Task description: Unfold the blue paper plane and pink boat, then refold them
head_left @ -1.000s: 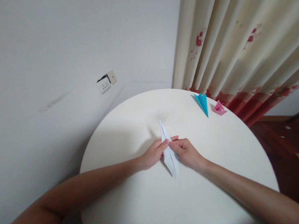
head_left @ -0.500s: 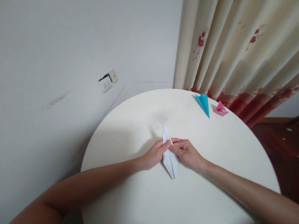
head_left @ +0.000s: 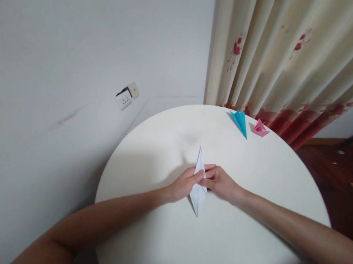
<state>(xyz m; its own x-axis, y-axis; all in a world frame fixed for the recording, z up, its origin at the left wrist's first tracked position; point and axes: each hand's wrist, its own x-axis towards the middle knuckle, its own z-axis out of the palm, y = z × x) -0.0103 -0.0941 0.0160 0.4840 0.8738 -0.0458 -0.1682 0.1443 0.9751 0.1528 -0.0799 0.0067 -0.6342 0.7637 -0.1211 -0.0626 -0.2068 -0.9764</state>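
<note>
Between my two hands is a folded sheet of white paper point(head_left: 198, 198), a long narrow diamond with one point away from me and the other toward me. My left hand point(head_left: 185, 183) grips its left side, thumb on top and fingers beneath. On the right edge, my right hand point(head_left: 221, 182) pinches the paper with thumb and bent fingers. The fingertips of both hands meet near the paper's middle and cover part of it.
The round white table point(head_left: 152, 146) stands by a wall with a power socket point(head_left: 124, 99). At its far right edge lie a blue paper plane point(head_left: 240, 122) and a pink folded paper piece point(head_left: 260, 128). Behind them hangs a patterned curtain point(head_left: 263, 54).
The white paper has turned from a slant to nearly straight toward me. Its near end, split in two tips before, now shows one point. Both hands have shifted slightly with it.
</note>
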